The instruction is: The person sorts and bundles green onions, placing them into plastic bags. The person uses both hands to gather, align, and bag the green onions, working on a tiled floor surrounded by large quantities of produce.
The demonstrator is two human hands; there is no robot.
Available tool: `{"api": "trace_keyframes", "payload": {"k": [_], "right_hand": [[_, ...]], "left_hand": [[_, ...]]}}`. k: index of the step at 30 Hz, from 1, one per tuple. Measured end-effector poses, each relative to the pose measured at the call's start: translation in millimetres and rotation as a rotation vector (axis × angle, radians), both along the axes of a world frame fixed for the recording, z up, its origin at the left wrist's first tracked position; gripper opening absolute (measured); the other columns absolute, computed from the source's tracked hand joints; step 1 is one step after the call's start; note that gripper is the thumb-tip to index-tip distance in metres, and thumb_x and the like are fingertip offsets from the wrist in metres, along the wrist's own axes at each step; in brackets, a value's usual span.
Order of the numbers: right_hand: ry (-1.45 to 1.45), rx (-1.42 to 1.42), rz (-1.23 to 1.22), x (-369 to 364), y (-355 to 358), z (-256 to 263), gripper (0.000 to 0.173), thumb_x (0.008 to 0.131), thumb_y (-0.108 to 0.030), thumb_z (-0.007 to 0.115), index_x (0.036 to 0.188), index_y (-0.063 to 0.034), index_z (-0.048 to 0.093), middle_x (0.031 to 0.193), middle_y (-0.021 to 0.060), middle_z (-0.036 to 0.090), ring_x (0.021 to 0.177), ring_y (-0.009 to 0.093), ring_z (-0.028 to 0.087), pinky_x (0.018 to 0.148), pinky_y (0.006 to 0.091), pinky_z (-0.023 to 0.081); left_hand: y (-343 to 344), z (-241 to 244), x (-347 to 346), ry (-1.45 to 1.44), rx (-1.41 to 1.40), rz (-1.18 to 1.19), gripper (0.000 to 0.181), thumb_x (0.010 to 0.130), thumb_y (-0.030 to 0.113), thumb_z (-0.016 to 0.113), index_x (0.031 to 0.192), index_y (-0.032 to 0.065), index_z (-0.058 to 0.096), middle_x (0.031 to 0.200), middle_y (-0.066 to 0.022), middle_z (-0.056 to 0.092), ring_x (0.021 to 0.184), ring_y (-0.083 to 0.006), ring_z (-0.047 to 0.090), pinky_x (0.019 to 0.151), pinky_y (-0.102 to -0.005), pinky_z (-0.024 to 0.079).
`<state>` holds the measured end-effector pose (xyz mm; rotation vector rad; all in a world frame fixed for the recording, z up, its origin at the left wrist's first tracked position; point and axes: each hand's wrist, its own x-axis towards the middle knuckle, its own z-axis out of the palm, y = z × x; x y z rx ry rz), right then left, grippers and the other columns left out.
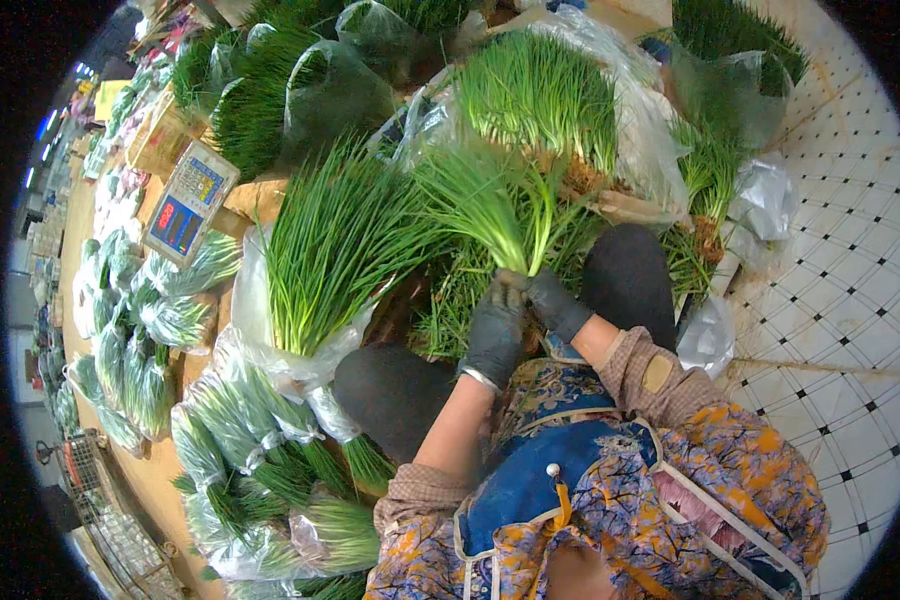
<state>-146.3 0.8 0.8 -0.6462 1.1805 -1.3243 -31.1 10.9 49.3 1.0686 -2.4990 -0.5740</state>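
Observation:
My left hand (pixel 493 330), in a dark grey glove, grips the base of a bunch of green onions (pixel 484 210), whose leaves fan up and to the left. Right beside it, my gloved right hand (pixel 560 304) is closed at the base of a few onion stalks (pixel 544 221) that stand slightly apart from that bunch. The two hands touch or nearly touch above my lap, and the stalk ends are hidden by the fingers. Beneath them lies a heap of loose green leaves and trimmings (pixel 454 300) between my knees.
A larger green onion bundle (pixel 337 255) stands in plastic to the left, with bagged bundles (pixel 240 420) below it. A digital scale (pixel 191 202) is at the upper left. Rooted onions (pixel 540 94) lie on plastic ahead. Tiled flooring (pixel 832 300) spreads right.

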Motion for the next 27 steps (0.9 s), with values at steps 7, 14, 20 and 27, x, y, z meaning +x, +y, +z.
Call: {"api": "trace_keyframes", "payload": {"k": [7,14,20,27], "right_hand": [[-0.864,-0.136,0.046,-38,-7,9,0.026,0.078,-0.028,0.046,0.081,-0.0023,0.047,0.067,0.0075,0.053,0.063,0.017,0.054,0.053,0.028,0.046],[-0.481,-0.042,0.124,-104,-12,-54,0.037,0.08,-0.029,0.043,0.103,0.0001,0.044,0.093,0.0066,0.052,0.082,0.016,0.05,0.074,0.0296,0.041],[-0.142,0.22,0.395,-48,-5,-1,0.036,0.077,-0.031,0.049,0.105,-0.0081,0.046,0.097,0.0038,0.051,0.086,0.014,0.048,0.073,0.027,0.04],[0.057,-0.01,0.311,-18,-14,-6,0.032,0.073,-0.024,0.053,0.097,-0.0034,0.049,0.09,0.0064,0.053,0.079,0.016,0.048,0.072,0.0286,0.037]], "left_hand": [[-11,21,-1,0.805,0.711,0.15,0.023,0.078,0.018,0.05,0.089,-0.0021,0.049,0.085,-0.0127,0.053,0.077,-0.0176,0.052,0.068,-0.0255,0.04],[-22,60,-54,0.432,0.767,0.013,0.055,0.07,0.037,0.057,0.106,-0.0007,0.04,0.1,-0.0171,0.049,0.091,-0.0263,0.048,0.077,-0.0329,0.037],[-27,-3,-13,0.147,0.382,0.421,0.045,0.061,0.015,0.06,0.099,0.0002,0.039,0.078,-0.0188,0.053,0.069,-0.0339,0.053,0.059,-0.038,0.043],[-26,-34,4,0.273,0.214,0.281,0.056,0.062,0.015,0.06,0.109,-0.0027,0.035,0.097,-0.0228,0.046,0.09,-0.0368,0.044,0.075,-0.0402,0.038]]}}
